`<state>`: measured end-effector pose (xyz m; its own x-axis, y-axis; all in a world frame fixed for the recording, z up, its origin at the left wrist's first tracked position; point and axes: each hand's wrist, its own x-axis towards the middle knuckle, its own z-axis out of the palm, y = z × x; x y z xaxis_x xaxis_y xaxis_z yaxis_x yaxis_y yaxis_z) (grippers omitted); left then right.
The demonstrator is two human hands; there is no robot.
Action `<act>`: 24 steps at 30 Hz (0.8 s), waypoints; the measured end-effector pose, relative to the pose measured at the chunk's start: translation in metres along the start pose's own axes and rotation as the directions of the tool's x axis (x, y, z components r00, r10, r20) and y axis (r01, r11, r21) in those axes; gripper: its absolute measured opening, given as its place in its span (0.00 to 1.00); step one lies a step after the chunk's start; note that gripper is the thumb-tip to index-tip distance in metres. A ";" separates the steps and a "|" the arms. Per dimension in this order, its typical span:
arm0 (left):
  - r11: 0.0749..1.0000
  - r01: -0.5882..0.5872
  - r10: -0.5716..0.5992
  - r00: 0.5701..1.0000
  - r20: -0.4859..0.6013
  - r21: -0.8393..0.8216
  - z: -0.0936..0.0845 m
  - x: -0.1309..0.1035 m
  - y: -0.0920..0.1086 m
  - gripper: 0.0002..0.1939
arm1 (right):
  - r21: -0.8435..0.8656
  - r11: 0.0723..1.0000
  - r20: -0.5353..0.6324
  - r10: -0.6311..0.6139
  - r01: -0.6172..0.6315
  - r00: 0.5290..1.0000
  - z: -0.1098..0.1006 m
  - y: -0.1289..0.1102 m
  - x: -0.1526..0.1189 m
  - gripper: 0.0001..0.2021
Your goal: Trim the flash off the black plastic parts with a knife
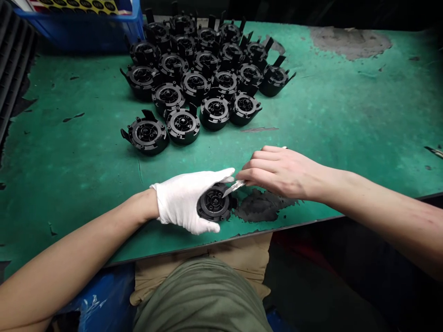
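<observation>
My left hand (188, 199), in a white glove, wraps around a round black plastic housing (212, 205) near the table's front edge. The housing's ringed face with small bosses is turned up toward me. My bare right hand (277, 170) is closed around a utility knife (238, 185). Its blade points down to the left, and the tip is at the upper right of the housing's face. Most of the knife's handle is hidden by my fingers. Whether the blade touches the plastic, I cannot tell.
Several similar black housings (214, 108) stand grouped at the back of the green table (328, 120). A blue bin (86, 32) holding printed sheets is at the back left. Black ribbed trays (15, 60) line the left edge. A thin pointed tool (434, 151) lies far right.
</observation>
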<state>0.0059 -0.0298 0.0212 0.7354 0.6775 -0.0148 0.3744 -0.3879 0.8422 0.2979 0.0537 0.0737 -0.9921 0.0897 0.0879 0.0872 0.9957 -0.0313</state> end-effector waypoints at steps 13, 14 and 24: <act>0.998 -0.062 0.062 0.997 -0.041 -0.002 0.002 -0.011 0.002 0.54 | 0.018 0.995 -0.098 0.096 -0.094 0.991 0.017 -0.005 0.007 0.11; 0.998 -0.056 0.056 0.998 -0.035 -0.002 0.003 -0.012 0.001 0.54 | 0.021 0.996 -0.101 0.092 -0.090 0.991 0.017 -0.006 0.007 0.11; 0.998 -0.056 0.055 0.998 -0.012 -0.015 -0.001 -0.010 0.006 0.52 | 0.024 0.997 -0.021 0.076 -0.075 0.997 0.017 -0.002 0.009 0.11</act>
<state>-0.0003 -0.0379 0.0269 0.7482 0.6624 0.0383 0.3245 -0.4157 0.8497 0.2874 0.0525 0.0577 -0.9805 0.1653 0.1062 0.1594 0.9853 -0.0618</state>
